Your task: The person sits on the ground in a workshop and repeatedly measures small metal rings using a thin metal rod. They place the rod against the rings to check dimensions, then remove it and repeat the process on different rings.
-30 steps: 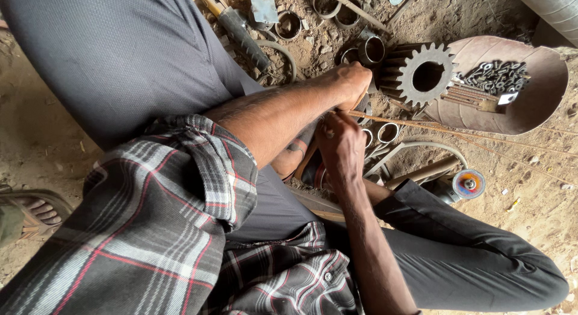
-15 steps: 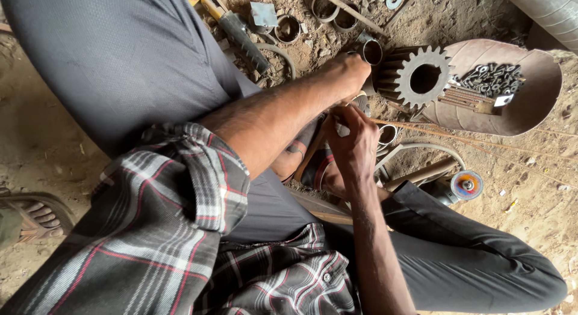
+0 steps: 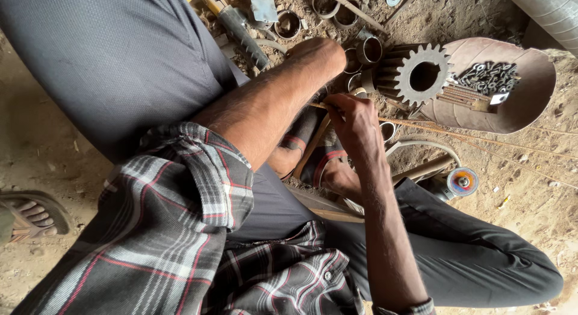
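Observation:
I sit cross-legged on dirt ground, in grey trousers and a plaid shirt. My left hand reaches forward, knuckles up and fingers curled down among short metal pipe rings. What it grips is hidden. My right hand is just below it, fingers pinched on the end of a long thin rod that runs off to the right across the ground. A large toothed steel gear lies just right of both hands.
A rusty curved metal pan holding bolts sits behind the gear. An angle grinder with a coloured disc lies by my right leg. More pipe rings and a threaded bar lie ahead. A sandalled foot is at left.
My left hand has shifted left and further forward, away from the gear. My right hand has risen towards it, still pinching the thin rod.

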